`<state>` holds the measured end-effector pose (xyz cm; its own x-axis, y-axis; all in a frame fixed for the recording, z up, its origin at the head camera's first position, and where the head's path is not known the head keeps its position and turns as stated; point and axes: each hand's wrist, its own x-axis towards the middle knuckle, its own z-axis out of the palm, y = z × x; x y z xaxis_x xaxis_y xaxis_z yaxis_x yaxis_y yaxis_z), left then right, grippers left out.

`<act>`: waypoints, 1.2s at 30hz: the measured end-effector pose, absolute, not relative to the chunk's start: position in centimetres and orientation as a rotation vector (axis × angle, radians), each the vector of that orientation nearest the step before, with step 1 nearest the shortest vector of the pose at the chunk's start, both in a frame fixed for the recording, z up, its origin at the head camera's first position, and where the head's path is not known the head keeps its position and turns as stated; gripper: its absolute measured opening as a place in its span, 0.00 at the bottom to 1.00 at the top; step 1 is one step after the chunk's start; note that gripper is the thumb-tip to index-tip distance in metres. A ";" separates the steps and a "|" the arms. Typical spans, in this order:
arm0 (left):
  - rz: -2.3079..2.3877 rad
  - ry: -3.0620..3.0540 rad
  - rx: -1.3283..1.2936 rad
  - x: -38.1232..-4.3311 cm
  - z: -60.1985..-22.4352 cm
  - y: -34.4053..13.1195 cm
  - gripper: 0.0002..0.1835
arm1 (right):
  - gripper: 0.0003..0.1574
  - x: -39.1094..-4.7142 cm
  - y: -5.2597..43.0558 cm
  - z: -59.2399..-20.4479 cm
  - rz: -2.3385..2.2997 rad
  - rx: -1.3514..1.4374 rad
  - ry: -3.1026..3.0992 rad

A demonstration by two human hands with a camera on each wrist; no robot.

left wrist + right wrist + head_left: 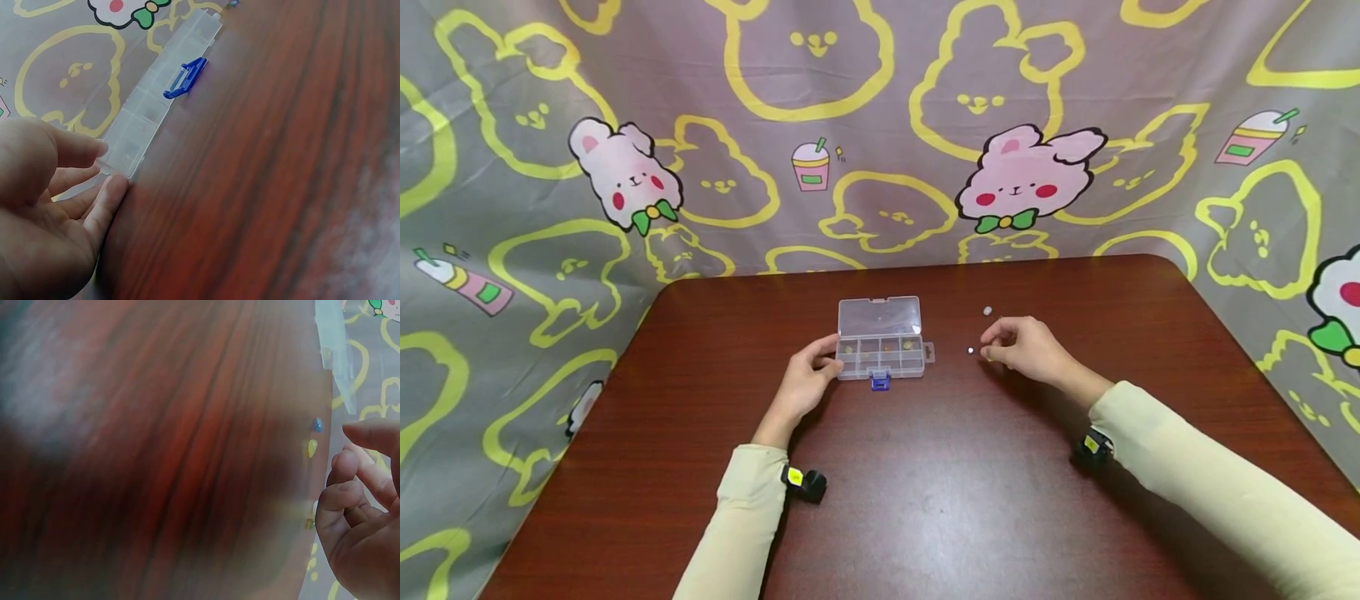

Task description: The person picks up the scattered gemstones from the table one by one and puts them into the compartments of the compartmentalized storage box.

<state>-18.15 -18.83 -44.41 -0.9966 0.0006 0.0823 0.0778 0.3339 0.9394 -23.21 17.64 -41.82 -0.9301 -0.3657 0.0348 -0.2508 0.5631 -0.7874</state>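
Observation:
A clear plastic compartment box (880,367) stands with its lid (880,318) raised at the back and its blue latch (880,382) hanging at the front. Several compartments hold small yellowish or orange pieces. My left hand (805,379) grips the box's left end between thumb and fingers, also seen in the left wrist view. To the right of the box, my right hand (1026,350) hovers low over the table, thumb and forefinger apart with nothing visible between them. A tiny shiny bead (971,351) lies just left of those fingertips. In the right wrist view, a blue bead (318,424) and a yellow bead (312,449) lie near the fingers.
Another whitish bead (987,311) lies farther back on the dark brown wooden table (917,500). A hanging tab (929,352) sticks out from the box's right end. Behind the table hangs a patterned curtain (887,108), which also runs along both sides.

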 end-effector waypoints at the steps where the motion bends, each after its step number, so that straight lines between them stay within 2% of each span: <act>1: -1.759 -2.503 -0.088 -18.1 -44.4 -18.8 0.25 | 0.07 -23.2 17.8 -41.9 -1.296 -0.528 2.663; 10: -1.777 -2.540 -0.048 -18.2 -44.3 -18.9 0.27 | 0.10 -23.2 18.4 -42.5 -1.222 -0.563 2.687; 16: -1.782 -2.554 -0.028 -17.4 -42.7 -18.4 0.26 | 0.10 -23.2 18.4 -42.9 -1.212 -0.561 2.693; 20: -1.779 -2.544 -0.022 -18.1 -44.3 -18.8 0.26 | 0.10 -23.2 18.5 -43.0 -1.219 -0.571 2.705; 36: -1.792 -2.562 -0.017 -18.2 -44.0 -18.7 0.26 | 0.08 -23.4 18.6 -43.3 -1.238 -0.549 2.695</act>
